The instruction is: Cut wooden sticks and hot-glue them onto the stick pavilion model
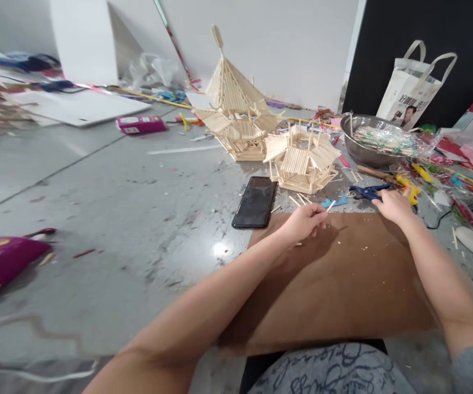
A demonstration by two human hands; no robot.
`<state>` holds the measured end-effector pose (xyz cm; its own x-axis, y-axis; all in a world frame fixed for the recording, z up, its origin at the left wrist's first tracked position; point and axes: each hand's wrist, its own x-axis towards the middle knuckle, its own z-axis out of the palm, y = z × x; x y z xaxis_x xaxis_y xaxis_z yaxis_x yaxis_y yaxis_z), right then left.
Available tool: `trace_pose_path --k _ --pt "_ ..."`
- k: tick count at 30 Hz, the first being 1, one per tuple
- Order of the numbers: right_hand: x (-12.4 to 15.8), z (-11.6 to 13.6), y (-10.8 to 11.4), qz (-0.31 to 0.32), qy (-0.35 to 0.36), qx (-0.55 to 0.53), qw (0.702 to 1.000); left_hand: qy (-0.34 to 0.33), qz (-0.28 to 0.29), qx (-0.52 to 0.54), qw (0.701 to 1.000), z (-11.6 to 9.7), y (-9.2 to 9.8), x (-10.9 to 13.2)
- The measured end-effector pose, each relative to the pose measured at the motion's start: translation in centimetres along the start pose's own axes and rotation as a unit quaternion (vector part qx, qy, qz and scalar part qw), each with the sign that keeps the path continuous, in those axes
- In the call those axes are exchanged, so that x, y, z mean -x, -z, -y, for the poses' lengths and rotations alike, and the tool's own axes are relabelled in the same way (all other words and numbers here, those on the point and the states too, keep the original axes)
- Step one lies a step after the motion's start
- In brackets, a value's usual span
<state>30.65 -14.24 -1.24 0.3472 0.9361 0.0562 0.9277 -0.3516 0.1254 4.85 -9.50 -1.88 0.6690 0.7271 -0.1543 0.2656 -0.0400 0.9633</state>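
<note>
Landmark: brown mat (368, 290). My left hand (308, 219) pinches a short stick (331, 206) over its far edge; my right hand (394, 205) meets blue pliers (368, 192) just beyond, grip unclear. Step seems stick preparation; next move likely calls for firm pliers hold.

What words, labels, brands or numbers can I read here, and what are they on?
"Original": script on the grey shirt; its other script is unclear.
Tote bag: large characters, seemingly Chinese, and smaller marks; too blurred to quote.
Near magenta device and far magenta device: pale label marks, unreadable.
I can read no numbers.
</note>
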Motion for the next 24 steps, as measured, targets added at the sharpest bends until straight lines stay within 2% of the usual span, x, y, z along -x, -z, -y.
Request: trace_pose_path --k 3,5,7,10,12,14,16,20,22,24 --pt "1.1 -0.5 0.6 -0.074 -0.014 -0.149 0.986 0.005 0.006 0.013 1.000 -0.3 -0.1 -0.2" --pt "2.1 -0.4 1.2 -0.119 -0.012 -0.323 0.939 0.008 -0.006 0.013 1.000 -0.5 -0.1 -0.3" --pt "3.1 0.0 2.1 -0.140 0.004 -0.505 0.851 0.002 -0.031 0.006 1.000 -0.8 -0.2 -0.2" --pt "4.7 1.1 3.3 -0.118 0.056 -0.692 0.710 -0.054 -0.082 0.003 0.995 -1.0 -0.8 0.1" --pt "5.7 1.9 3.8 -0.061 0.089 -0.766 0.634 -0.108 -0.117 0.016 0.987 -0.7 -1.4 0.3" --pt "6.4 2.5 3.8 0.012 0.105 -0.808 0.580 -0.143 -0.157 0.030 0.977 -0.2 -2.1 0.6" --pt "6.8 3.0 3.3 0.075 0.106 -0.827 0.547 -0.150 -0.195 0.025 0.969 0.4 -2.7 0.7" --pt "7.2 3.9 1.9 0.169 0.102 -0.838 0.509 -0.135 -0.233 0.034 0.963 1.1 -3.3 0.8" --pt "7.3 4.6 1.3 0.185 0.100 -0.839 0.503 -0.110 -0.215 0.057 0.969 1.3 -3.4 1.0" --pt "7.5 5.3 0.9 0.176 0.088 -0.832 0.519 -0.090 -0.191 0.062 0.976 1.5 -3.5 1.3"
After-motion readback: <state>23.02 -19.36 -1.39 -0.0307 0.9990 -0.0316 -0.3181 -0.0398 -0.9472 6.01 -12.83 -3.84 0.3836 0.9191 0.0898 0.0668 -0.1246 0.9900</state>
